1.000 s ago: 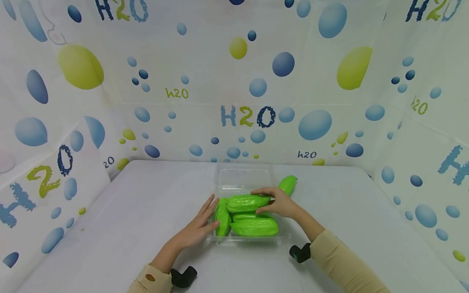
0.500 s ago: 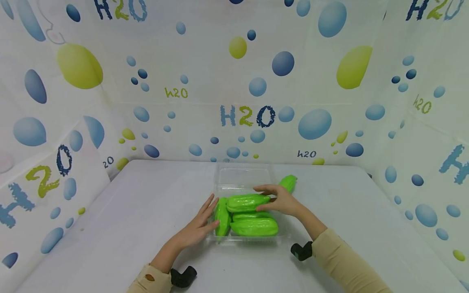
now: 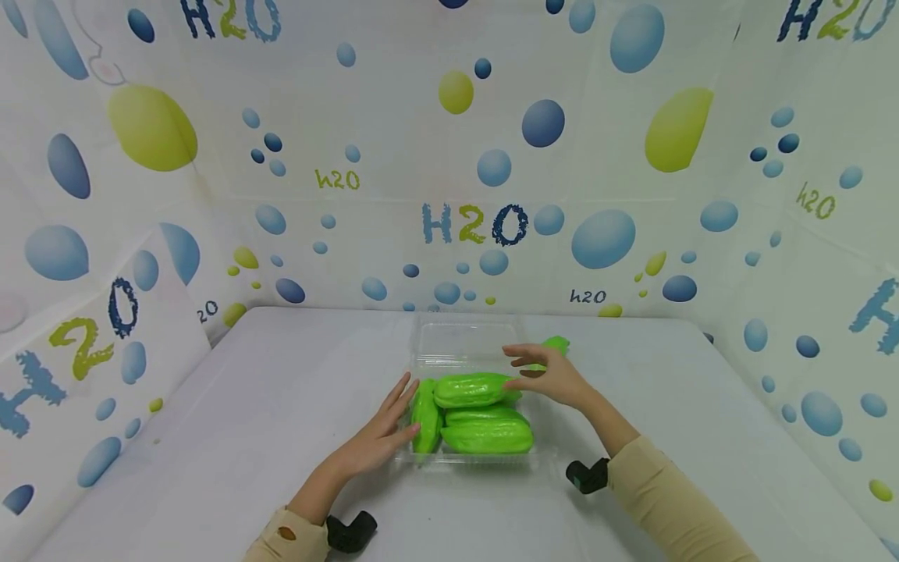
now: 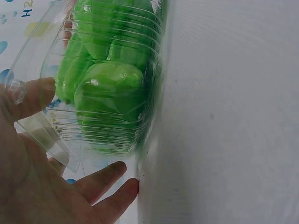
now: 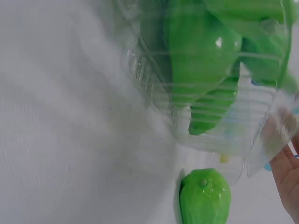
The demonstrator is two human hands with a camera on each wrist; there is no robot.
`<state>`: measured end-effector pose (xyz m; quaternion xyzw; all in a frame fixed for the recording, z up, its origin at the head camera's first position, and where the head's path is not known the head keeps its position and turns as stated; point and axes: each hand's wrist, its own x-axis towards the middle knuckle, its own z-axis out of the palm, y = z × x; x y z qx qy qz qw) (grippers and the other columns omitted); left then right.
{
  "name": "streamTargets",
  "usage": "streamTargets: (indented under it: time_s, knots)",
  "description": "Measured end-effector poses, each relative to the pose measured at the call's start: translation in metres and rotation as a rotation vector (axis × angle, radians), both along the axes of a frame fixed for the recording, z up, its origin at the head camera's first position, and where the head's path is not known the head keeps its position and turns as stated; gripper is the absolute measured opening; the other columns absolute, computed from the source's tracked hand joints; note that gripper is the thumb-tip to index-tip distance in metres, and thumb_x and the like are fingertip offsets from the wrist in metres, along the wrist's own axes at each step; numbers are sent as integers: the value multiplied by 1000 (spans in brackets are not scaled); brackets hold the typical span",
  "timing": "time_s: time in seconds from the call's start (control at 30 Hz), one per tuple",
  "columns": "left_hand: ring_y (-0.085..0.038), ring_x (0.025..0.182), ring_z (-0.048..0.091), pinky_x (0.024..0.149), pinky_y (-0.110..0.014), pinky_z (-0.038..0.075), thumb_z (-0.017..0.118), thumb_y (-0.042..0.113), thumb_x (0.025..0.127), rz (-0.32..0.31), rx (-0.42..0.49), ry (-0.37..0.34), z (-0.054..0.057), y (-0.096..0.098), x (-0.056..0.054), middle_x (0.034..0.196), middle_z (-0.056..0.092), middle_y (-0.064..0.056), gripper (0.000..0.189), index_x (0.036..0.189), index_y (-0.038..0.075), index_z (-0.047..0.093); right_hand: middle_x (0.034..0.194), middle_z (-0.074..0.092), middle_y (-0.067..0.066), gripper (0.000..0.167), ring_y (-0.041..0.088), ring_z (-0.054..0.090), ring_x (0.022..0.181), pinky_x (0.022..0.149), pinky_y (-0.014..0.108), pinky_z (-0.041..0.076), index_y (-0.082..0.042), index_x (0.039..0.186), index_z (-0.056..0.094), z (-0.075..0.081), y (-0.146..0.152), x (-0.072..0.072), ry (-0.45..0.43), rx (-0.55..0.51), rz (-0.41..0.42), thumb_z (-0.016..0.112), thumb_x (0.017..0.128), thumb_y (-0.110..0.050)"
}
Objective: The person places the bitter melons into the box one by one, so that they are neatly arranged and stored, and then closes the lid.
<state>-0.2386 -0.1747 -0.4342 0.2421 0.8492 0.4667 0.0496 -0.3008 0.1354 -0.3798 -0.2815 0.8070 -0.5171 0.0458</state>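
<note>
A clear plastic container (image 3: 485,459) holds several bright green, ridged gourds. One gourd (image 3: 426,417) stands lengthwise along its left side, a front gourd (image 3: 488,437) lies crosswise, and an upper gourd (image 3: 467,389) rests at the back. My left hand (image 3: 379,437) is at the container's left side with fingers spread, its thumb at the rim in the left wrist view. My right hand (image 3: 562,380) hovers by the right end of the upper gourd, fingers parted and thumb tip overlapping that end. Behind it, partly hidden, lies a loose gourd (image 5: 205,198) outside the container.
The container's clear lid (image 3: 469,340) lies folded back toward the rear wall. White cloth covers the table (image 3: 281,390). Patterned curtains (image 3: 393,117) with blue and green drops enclose the back and sides. Black wrist mounts (image 3: 353,532) sit at both sleeves.
My right hand has let go of the upper gourd and drawn back up and to the right, now covering more of the loose gourd. The left hand has stayed in place.
</note>
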Motion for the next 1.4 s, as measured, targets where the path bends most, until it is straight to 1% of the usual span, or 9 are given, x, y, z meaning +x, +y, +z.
streamTargets:
  time_s: [0.07,0.13,0.27,0.43,0.7,0.9,1.1,1.23,1.4]
  knots:
    - [-35,137,2,102,-59,21,46,25,96,1,-6,0,0,0,0,153,-8,-7,66,147,8,8,131,50,12,57,31,51,113,93,42,42,-6,128,52,-6,5,-6,23,-1,-17,75,77,-17]
    - [-36,137,2,102,-59,21,46,24,96,1,-4,2,0,0,0,153,-8,-7,66,147,8,8,131,50,14,57,30,52,112,93,42,43,-5,128,52,-6,8,-8,31,-3,-29,74,77,-17]
    - [-36,137,2,101,-59,21,47,24,96,3,1,5,1,0,1,153,-7,-8,65,147,8,9,130,50,18,56,35,50,112,93,46,42,-2,128,52,0,13,-5,35,-13,-66,73,78,-14]
    - [-35,137,2,101,-60,21,47,23,96,6,-2,10,1,0,2,153,-7,-8,65,147,8,9,127,50,22,52,41,49,112,91,51,42,4,126,51,10,21,-4,79,-8,-119,71,80,-8]
    - [-36,137,4,100,-61,21,47,23,96,10,-3,7,0,0,1,153,-7,-8,65,147,8,9,127,53,15,52,33,51,112,90,44,44,-4,126,54,-7,45,-28,96,46,-214,72,80,-19]
    - [-37,137,3,100,-61,20,47,23,96,7,4,15,-1,0,1,153,-7,-8,66,147,7,9,127,53,16,52,34,51,112,90,44,44,-2,126,54,-11,55,-34,120,57,-255,72,80,-20]
    - [-36,137,2,100,-61,21,46,23,96,6,-1,20,-1,0,1,153,-7,-9,65,147,6,9,125,54,18,53,36,50,112,90,45,44,1,123,55,-17,63,-41,134,64,-327,73,79,-22]
    - [-35,137,1,100,-61,21,46,23,97,1,-1,16,0,-1,1,153,-7,-8,65,147,6,9,125,54,18,55,36,51,112,90,47,43,-1,123,56,-23,67,-47,129,108,-385,73,79,-27]
    - [-35,137,1,100,-61,21,47,22,96,-5,6,9,2,0,2,153,-7,-9,65,147,7,9,128,52,17,57,37,49,114,92,51,40,-2,125,55,-27,71,-52,119,175,-428,72,79,-32]
